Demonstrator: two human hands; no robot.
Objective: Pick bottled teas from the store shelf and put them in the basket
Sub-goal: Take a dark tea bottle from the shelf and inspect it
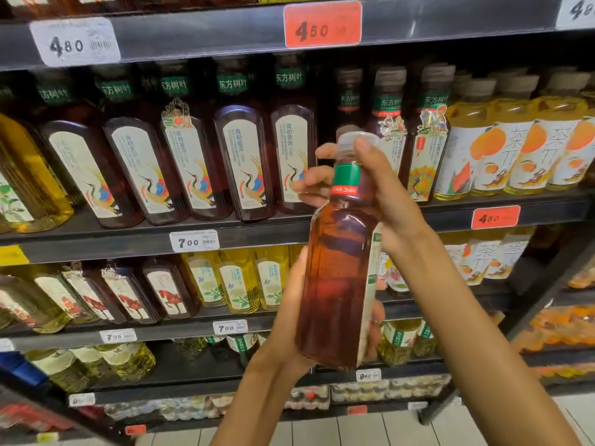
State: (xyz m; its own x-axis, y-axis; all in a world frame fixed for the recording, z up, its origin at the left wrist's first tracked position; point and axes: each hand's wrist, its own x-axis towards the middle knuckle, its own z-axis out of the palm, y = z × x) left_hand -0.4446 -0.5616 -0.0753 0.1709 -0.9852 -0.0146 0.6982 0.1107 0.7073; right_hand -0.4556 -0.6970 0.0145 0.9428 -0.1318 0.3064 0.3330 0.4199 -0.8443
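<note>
Dark metal store shelves [96, 239] fill the view, each tier edged with a rail of paper price tags, white ones and an orange one [323, 24] reading 480. The middle tier carries a row of flat-sided plastic bottles of dark brown tea [244, 162] with cream arched labels showing a crane, and to the right paler yellow bottles [512, 146] with orange fruit printed on white wraps. Lower tiers hold more brown and yellow bottles, and pale floor tiles [370, 429] show at the bottom.

In front of the shelves the person holds one tea bottle [338, 268] upright, tilted slightly, clear of the shelf. It is smooth clear plastic, amber-brown inside, with a green band at the neck and a clear ribbed cap (its label faces away, to the right). The left hand [289, 320] wraps the lower body from behind, thumb along the left edge. The right hand [380, 188] closes around the neck and cap, fingers curled behind it. No basket appears in view.
</note>
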